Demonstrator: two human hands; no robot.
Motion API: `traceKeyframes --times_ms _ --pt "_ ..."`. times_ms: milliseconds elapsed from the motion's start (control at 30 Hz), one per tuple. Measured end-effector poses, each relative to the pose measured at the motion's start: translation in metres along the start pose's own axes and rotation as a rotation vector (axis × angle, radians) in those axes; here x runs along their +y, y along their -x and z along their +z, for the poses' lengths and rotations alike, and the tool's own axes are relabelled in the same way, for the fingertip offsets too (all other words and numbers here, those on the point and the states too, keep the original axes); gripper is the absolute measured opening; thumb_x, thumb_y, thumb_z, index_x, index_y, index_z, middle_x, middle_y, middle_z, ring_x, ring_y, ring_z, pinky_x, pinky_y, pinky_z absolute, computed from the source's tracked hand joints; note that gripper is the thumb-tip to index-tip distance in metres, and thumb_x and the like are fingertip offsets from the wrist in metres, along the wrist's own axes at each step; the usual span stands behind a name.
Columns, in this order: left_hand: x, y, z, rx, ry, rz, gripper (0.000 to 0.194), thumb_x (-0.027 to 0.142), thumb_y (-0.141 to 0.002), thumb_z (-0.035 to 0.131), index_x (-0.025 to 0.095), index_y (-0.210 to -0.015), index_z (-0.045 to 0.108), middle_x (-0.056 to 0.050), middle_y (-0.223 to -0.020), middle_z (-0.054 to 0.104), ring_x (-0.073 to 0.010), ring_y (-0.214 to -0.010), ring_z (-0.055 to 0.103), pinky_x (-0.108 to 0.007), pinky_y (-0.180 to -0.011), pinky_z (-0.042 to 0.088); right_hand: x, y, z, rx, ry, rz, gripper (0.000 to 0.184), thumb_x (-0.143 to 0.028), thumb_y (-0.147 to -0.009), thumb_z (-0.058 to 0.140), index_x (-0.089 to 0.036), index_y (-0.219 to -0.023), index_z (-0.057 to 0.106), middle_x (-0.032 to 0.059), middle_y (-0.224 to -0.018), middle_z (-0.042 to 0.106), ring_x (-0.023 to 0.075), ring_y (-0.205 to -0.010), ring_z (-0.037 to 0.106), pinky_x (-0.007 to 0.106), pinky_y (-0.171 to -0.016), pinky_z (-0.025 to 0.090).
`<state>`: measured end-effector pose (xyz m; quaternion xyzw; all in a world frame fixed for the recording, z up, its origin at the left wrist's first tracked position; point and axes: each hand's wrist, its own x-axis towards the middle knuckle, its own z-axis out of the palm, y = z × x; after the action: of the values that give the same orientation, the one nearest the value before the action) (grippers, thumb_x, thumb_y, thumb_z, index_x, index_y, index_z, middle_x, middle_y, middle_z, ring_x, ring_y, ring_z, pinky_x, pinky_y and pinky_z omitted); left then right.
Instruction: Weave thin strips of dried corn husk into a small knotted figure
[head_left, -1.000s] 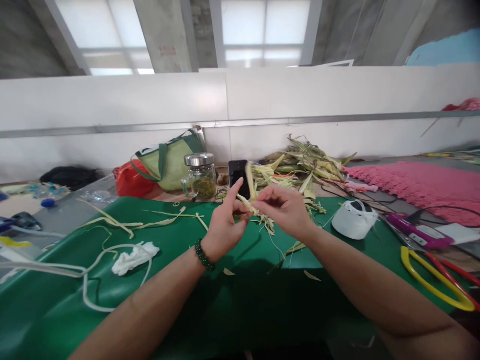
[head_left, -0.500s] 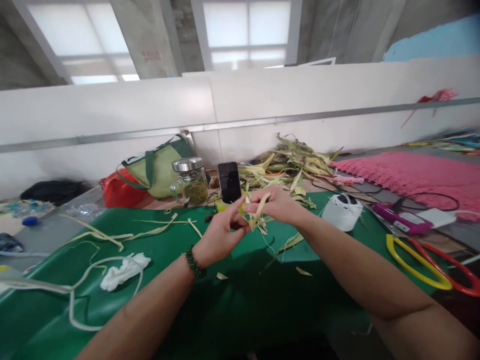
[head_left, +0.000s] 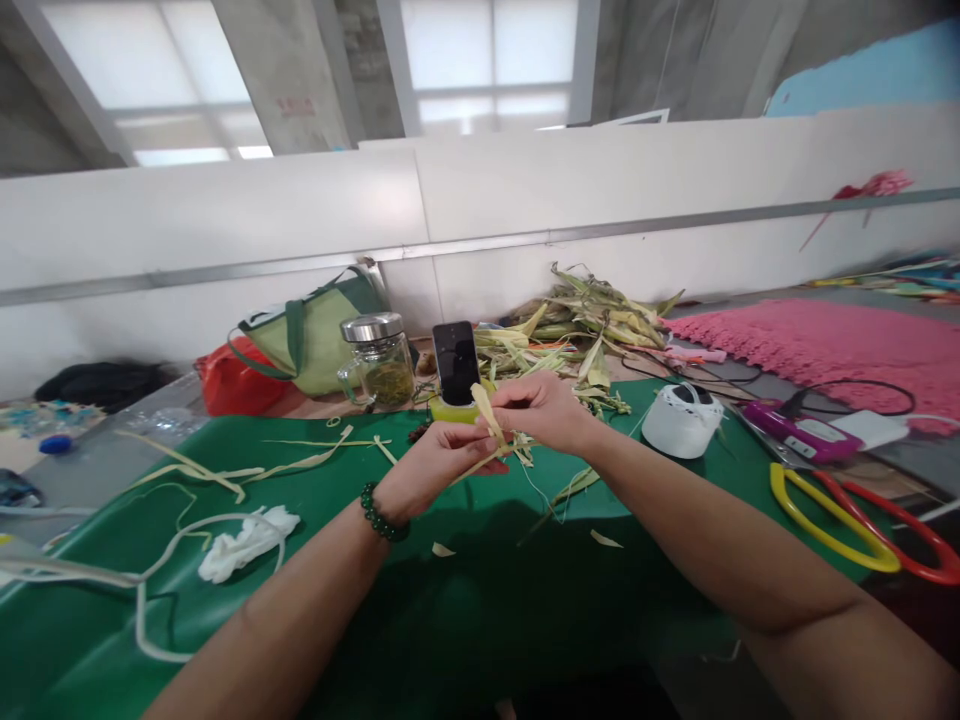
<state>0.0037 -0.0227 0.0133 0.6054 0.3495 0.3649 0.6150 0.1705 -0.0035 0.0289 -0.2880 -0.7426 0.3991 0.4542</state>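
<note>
The left hand (head_left: 433, 460) and right hand (head_left: 546, 410) both pinch a strip (head_left: 486, 408). A phone (head_left: 456, 360) stands just beyond them, husks (head_left: 600, 312) farther back.

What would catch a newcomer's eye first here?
Likely the left hand and right hand at the centre, pinching a pale husk strip above the green mat. Next, the pink fringed cloth spread at the right, and the scissors with one yellow and one red handle nearer the viewer.
</note>
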Motion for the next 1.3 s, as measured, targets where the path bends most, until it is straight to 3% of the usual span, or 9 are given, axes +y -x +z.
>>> traceKeyframes --times_ms 267,433,667,833,967,1067,1133,1300 --pt "-0.005 0.0 0.003 -0.074 -0.121 -0.006 0.025 0.039 -0.064 0.076 0.017 -0.076 0.076 -0.007 -0.078 0.074 -0.02 -0.075 0.068 -0.033 -0.078 0.053 -0.012 0.001 -0.003 0.073 -0.071 -0.043 0.02 -0.029 -0.064 0.071 -0.016 -0.053 0.063 -0.0041 -0.047 0.05 0.0061 -0.044 0.041 0.02 -0.042 0.032" --pt "-0.004 -0.001 0.002 -0.089 -0.021 -0.047 0.036 0.044 -0.062 0.076 0.014 -0.082 0.074 -0.009 -0.086 0.074 -0.0231 -0.084 0.069 -0.035 -0.085 0.051 -0.004 -0.001 -0.004 -0.017 -0.046 0.003 0.022 -0.033 -0.067 0.07 -0.014 -0.056 0.063 -0.0027 -0.05 0.053 0.0071 -0.045 0.046 0.02 -0.042 0.034" --pt "-0.003 0.0 0.001 -0.05 -0.112 -0.068 0.036 0.047 -0.061 0.076 0.013 -0.072 0.072 -0.007 -0.075 0.073 -0.0224 -0.079 0.069 -0.033 -0.078 0.052 0.005 -0.002 -0.001 -0.079 -0.04 -0.054 0.025 -0.035 -0.071 0.068 -0.014 -0.059 0.063 -0.0029 -0.049 0.053 0.0067 -0.045 0.046 0.018 -0.042 0.036" --pt "-0.008 -0.001 0.005 -0.037 -0.086 -0.079 0.032 0.04 -0.059 0.079 0.014 -0.077 0.074 -0.007 -0.071 0.073 -0.0202 -0.071 0.068 -0.031 -0.072 0.052 0.002 0.0 0.001 -0.068 -0.067 -0.107 0.024 -0.036 -0.074 0.065 -0.013 -0.068 0.065 0.0002 -0.057 0.057 0.0079 -0.048 0.05 0.019 -0.043 0.038" --pt "-0.006 -0.003 0.002 0.068 -0.054 -0.069 0.03 0.038 -0.058 0.079 0.014 -0.076 0.074 -0.007 -0.072 0.074 -0.0205 -0.073 0.068 -0.029 -0.07 0.051 -0.001 -0.001 -0.004 -0.025 -0.018 -0.1 0.014 -0.028 -0.077 0.059 -0.015 -0.081 0.063 -0.0015 -0.061 0.058 0.0079 -0.05 0.051 0.02 -0.048 0.042" --pt "-0.004 -0.005 -0.004 0.197 -0.004 -0.026 0.03 0.041 -0.06 0.077 0.015 -0.075 0.073 -0.007 -0.07 0.073 -0.0197 -0.072 0.068 -0.028 -0.07 0.051 -0.002 -0.001 -0.011 -0.101 0.058 -0.066 0.026 -0.023 -0.072 0.062 -0.017 -0.097 0.059 -0.0007 -0.073 0.061 0.0099 -0.06 0.056 0.022 -0.056 0.045" --pt "-0.003 -0.005 -0.006 0.223 0.017 0.013 0.028 0.038 -0.059 0.077 0.015 -0.074 0.073 -0.006 -0.07 0.073 -0.0191 -0.072 0.068 -0.028 -0.072 0.051 -0.001 -0.001 -0.013 -0.162 0.148 -0.035 0.028 -0.026 -0.069 0.067 -0.016 -0.094 0.059 -0.0011 -0.07 0.06 0.0103 -0.059 0.054 0.022 -0.054 0.043" --pt "-0.001 -0.002 -0.004 0.159 -0.077 0.055 0.017 0.03 -0.063 0.074 0.015 -0.071 0.074 -0.005 -0.071 0.073 -0.0195 -0.077 0.068 -0.029 -0.077 0.052 0.003 -0.001 -0.007 -0.095 0.314 -0.082 0.017 -0.03 -0.078 0.061 -0.014 -0.071 0.062 0.0005 -0.065 0.059 0.01 -0.058 0.051 0.022 -0.053 0.038"
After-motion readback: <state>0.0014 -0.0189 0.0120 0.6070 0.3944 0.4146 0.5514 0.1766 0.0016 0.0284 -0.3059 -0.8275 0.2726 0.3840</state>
